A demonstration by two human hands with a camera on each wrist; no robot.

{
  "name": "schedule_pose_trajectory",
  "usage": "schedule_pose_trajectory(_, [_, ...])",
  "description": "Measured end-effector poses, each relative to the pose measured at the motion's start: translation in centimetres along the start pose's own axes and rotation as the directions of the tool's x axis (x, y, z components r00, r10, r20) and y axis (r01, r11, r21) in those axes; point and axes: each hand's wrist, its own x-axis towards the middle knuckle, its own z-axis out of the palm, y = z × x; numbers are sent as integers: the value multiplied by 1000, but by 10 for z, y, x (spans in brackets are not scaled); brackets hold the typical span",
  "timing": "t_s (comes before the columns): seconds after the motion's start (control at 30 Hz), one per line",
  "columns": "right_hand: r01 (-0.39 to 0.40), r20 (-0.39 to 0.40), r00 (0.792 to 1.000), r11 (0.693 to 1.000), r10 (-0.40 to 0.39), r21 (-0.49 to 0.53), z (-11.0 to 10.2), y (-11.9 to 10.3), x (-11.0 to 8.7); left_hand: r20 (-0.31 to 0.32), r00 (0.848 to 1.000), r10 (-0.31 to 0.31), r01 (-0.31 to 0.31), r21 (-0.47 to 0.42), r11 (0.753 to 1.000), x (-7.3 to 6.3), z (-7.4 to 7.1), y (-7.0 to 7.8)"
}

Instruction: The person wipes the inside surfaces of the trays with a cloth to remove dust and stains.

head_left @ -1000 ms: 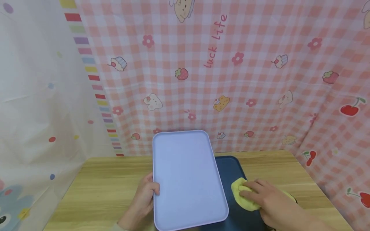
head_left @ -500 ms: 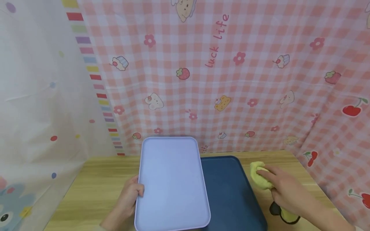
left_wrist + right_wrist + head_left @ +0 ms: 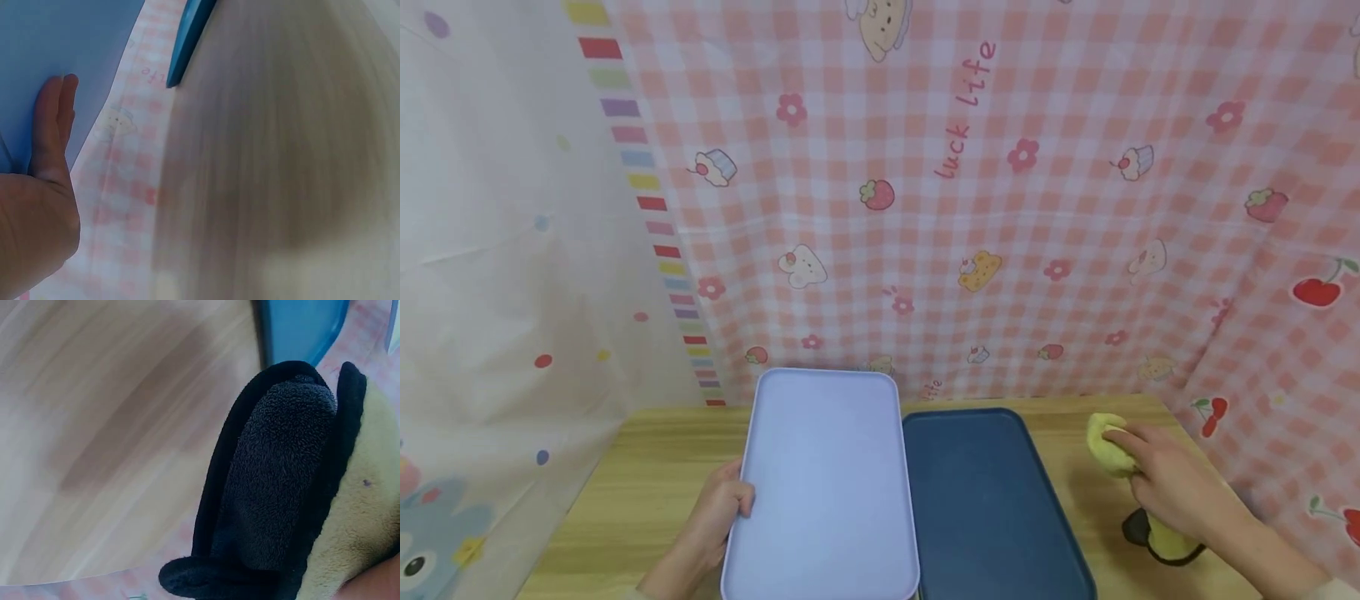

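Observation:
A lavender tray [image 3: 823,487], tilted up toward the head camera, is gripped at its left edge by my left hand [image 3: 715,512]. In the left wrist view the fingers [image 3: 51,119] lie along the tray's underside. My right hand [image 3: 1176,483] holds a bunched yellow cloth [image 3: 1111,446] above the right part of the table. The right wrist view shows the cloth's dark grey side [image 3: 278,462] with black edging, hanging folded below the hand. Between the hands a dark blue tray [image 3: 992,500] lies on the table, its left edge overlapped by the lavender tray.
The wooden table [image 3: 647,467] runs up to a pink checked curtain [image 3: 925,208] at the back. More curtain [image 3: 1300,375] closes the right side, and a white dotted sheet [image 3: 535,292] hangs at the left.
My left hand has moved the lavender tray left and lower, uncovering more of the blue tray. My right hand has carried the cloth rightward from over the blue tray.

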Motion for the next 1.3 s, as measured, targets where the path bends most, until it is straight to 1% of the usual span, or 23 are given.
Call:
schedule_pose_trajectory(0.17, [-16, -31, 999, 1000, 16, 1, 9, 15, -2, 2, 1000, -16, 16, 33, 999, -1, -7, -5])
schedule_pose_trajectory(0.27, [-46, -17, 999, 998, 46, 35, 12, 24, -2, 6, 1000, -27, 27, 34, 999, 0, -9, -7])
schedule_pose_trajectory(0.4, [-93, 11, 996, 993, 92, 73, 15, 34, -5, -4, 999, -36, 36, 43, 998, 1, -9, -9])
schedule_pose_trajectory(0.53, [-130, 23, 991, 988, 129, 83, 20, 42, -7, -20, 999, -50, 51, 72, 996, 2, -10, -10])
schedule_pose_trajectory(0.63, [-132, 12, 991, 989, 132, 69, 25, 47, -9, -10, 998, -63, 64, 95, 993, 3, -11, -13])
schedule_pose_trajectory(0.77, [-117, -11, 993, 992, 118, 43, 32, 52, -11, 2, 997, -71, 71, 110, 991, 4, -12, -16])
schedule_pose_trajectory(0.97, [-174, 45, 984, 981, 171, 88, 41, 58, -10, -15, 998, -68, 69, 88, 994, 6, -10, -19])
schedule_pose_trajectory(1.2, [-175, 27, 985, 978, 173, 113, 50, 62, -7, -23, 997, -71, 73, 91, 993, 6, -8, -20])
schedule_pose_trajectory(1.3, [-192, 37, 981, 974, 189, 121, 52, 61, -6, -28, 997, -76, 78, 90, 993, 6, -7, -21])
